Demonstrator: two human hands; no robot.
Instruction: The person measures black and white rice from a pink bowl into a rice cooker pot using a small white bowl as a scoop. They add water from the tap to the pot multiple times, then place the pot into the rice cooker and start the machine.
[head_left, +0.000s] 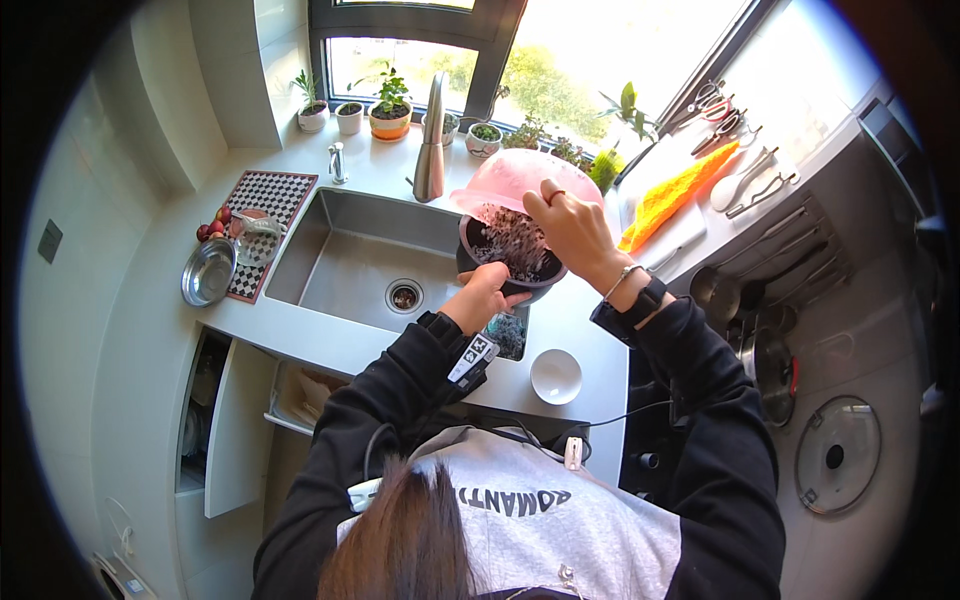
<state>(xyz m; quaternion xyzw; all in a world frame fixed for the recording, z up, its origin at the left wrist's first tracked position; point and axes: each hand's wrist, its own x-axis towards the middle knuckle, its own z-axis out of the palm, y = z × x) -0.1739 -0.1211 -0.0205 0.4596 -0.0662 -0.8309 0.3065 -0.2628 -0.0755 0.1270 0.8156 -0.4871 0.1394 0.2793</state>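
Note:
My left hand (480, 298) grips the near left side of a dark cooking pot (538, 288), raised over the right end of the sink. Above it, my right hand (576, 232) holds a pink bowl (529, 171) by its rim, tipped steeply with its mouth toward the pot. A mix of dark and pale grains (517, 238) spills from the bowl into the pot, some still inside the bowl's lip. My hands hide part of both vessels.
The stainless sink (352, 266) lies beneath, with a tall faucet (430, 157) behind. A white bowl (556, 376) stands near the counter's front edge. At left are a metal bowl (208, 272) and red fruit (213, 226). A cabinet door (238, 427) hangs open.

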